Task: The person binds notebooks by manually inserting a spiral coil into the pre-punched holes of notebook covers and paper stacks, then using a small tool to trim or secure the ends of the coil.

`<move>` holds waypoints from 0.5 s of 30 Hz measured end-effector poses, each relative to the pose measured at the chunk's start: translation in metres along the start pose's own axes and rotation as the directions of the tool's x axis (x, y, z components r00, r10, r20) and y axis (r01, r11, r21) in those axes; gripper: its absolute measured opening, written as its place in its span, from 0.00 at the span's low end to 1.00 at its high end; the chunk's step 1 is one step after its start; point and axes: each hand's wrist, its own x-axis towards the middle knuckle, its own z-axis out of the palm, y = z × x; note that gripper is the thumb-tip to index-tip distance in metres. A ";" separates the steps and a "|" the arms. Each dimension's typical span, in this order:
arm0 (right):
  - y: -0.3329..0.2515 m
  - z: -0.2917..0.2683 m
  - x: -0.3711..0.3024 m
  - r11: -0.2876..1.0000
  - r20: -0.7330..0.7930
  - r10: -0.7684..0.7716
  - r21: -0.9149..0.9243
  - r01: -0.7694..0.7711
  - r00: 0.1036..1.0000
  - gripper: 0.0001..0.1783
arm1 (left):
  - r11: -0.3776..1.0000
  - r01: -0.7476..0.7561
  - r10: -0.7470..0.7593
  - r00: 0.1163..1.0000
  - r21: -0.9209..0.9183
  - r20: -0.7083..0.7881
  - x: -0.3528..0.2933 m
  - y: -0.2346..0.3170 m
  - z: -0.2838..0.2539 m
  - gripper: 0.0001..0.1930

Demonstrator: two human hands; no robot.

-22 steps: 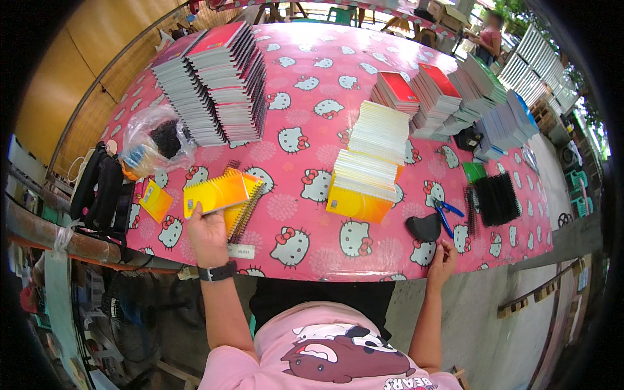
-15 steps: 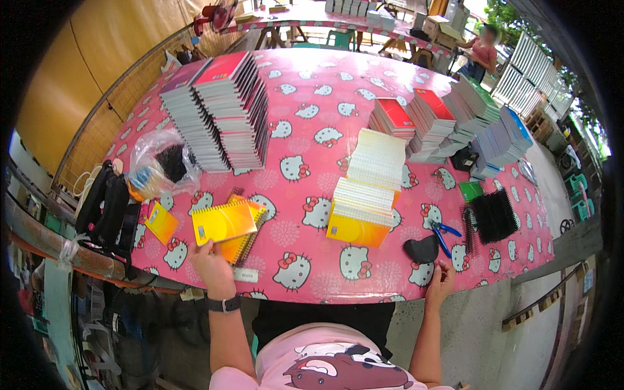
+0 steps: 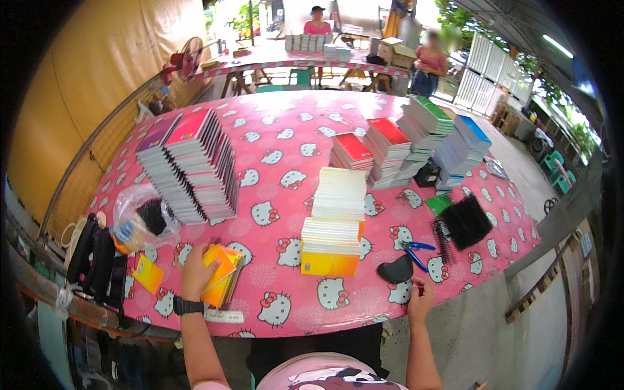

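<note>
My left hand reaches over a small pile of yellow-orange spiral notebooks, its fingers closed on the top yellow notebook. That notebook lies slanted over another yellow spiral notebook. To its left lies a separate small yellow notebook. At the table's front edge my right hand rests with loosely bent fingers, apparently holding nothing. Just beyond it are a black pouch and blue-handled pliers. A fanned row of yellow-covered page blocks lies between my hands.
Tall stacks of spiral notebooks stand at the far left, beside a clear plastic bag. Red, green and blue stacks stand at the right, behind black binding coils. A black bag sits at the left edge. Two people are beyond the table.
My left hand has moved from the top notebook's lower edge up over its left side, and the notebook has turned. My right hand stays by the pouch. The whole view has shifted.
</note>
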 end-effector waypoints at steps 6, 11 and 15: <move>0.000 0.003 -0.001 0.997 -0.013 -0.028 -0.070 0.027 1.000 0.10 | 0.982 0.158 -0.148 0.984 0.100 -0.104 -0.011 0.009 -0.003 0.31; 0.000 0.003 0.000 0.998 0.005 -0.013 -0.056 0.014 1.000 0.11 | 0.994 0.036 -0.034 0.999 0.105 -0.015 -0.033 0.029 -0.004 0.55; -0.025 0.009 -0.003 0.998 -0.128 -0.047 0.026 0.051 0.991 0.11 | 0.966 0.107 -0.131 0.988 0.235 0.086 -0.033 0.040 -0.003 0.63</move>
